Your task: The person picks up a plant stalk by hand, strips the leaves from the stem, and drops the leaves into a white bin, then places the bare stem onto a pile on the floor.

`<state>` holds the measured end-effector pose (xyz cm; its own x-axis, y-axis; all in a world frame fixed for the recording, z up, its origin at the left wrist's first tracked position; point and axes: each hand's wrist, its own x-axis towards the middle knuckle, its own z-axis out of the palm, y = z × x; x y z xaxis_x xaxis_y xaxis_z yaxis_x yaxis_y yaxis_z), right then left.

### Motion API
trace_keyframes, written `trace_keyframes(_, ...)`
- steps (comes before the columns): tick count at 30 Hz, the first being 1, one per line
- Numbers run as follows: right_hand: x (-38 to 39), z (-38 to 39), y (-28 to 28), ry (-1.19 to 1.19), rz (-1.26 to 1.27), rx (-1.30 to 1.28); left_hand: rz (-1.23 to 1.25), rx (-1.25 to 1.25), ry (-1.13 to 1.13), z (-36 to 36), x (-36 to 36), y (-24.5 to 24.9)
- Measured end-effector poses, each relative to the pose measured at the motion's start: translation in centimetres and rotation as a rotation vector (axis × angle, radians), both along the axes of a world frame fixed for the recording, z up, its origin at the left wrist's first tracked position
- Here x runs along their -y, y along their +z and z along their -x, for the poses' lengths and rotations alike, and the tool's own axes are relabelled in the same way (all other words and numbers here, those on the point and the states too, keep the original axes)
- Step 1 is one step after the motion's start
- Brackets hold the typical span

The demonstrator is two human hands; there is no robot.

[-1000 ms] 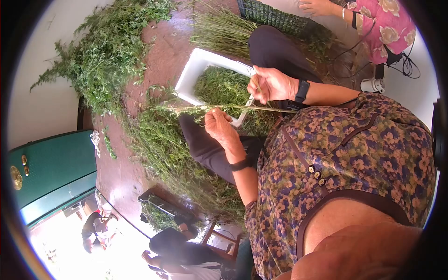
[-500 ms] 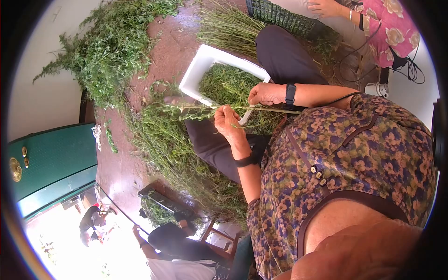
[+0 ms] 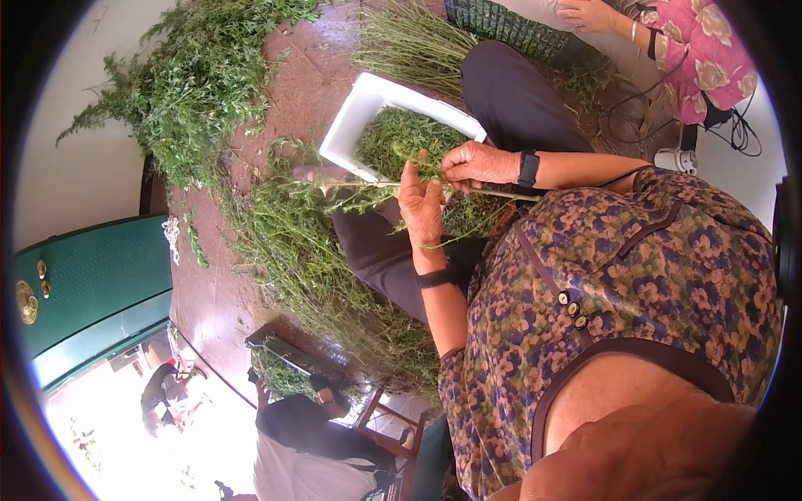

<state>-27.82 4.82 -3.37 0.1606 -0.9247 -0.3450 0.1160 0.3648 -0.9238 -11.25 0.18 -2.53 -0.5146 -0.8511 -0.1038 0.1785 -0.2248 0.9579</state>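
Note:
A long leafy plant stem (image 3: 501,194) runs across in front of my body, one end close to my shirt. My left hand (image 3: 422,209), with a black band at the wrist, is on this stem; the index finger points up and the other fingers are partly hidden. Just beside it, my right hand (image 3: 483,164), wearing a black watch, has its fingers pinched on green leaves at the stem. Beneath both hands is a white foam box (image 3: 347,125) holding loose green leaves (image 3: 401,138).
Cut leafy plants (image 3: 200,83) lie at upper left, with more (image 3: 309,275) along my left leg. Bare stems (image 3: 413,46) are bundled beside a dark crate (image 3: 510,29). One person's hand (image 3: 589,15) shows at top right; another person (image 3: 309,451) sits below, near a black tray (image 3: 292,359).
My left hand has shifted slightly right, closer to my right hand, and its index finger now sticks up. The person at the bottom has leaned and moved an arm.

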Motion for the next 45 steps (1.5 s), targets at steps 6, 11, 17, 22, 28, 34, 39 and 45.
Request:
trace_keyframes(6,0.0,0.2,-0.5,0.032,-0.031,0.117,-0.071,-0.040,-0.088,-0.3,0.4,-1.2)
trace_keyframes(11,-0.1,0.3,-0.4,0.022,-0.039,0.142,-0.029,0.094,-0.076,-0.4,0.5,-2.2)
trace_keyframes(17,0.0,0.3,-0.4,0.022,-0.052,0.093,0.664,0.491,0.196,0.8,0.2,-3.2)
trace_keyframes(22,0.0,0.5,0.5,0.030,-0.017,0.019,0.958,0.811,0.321,1.6,-0.2,-2.0)
trace_keyframes(28,-0.4,1.2,0.4,0.054,0.036,0.056,0.570,0.732,0.444,-2.6,3.5,-1.5)
trace_keyframes(34,-0.4,1.2,0.4,0.050,0.016,0.035,0.441,0.556,0.128,-0.6,1.5,-0.4)
trace_keyframes(39,-0.3,1.2,0.7,0.047,0.044,-0.005,0.334,0.409,0.002,1.2,-0.6,0.1)
trace_keyframes(45,-0.3,1.2,0.1,0.040,0.024,0.009,0.332,0.494,0.059,1.1,-0.4,-1.4)
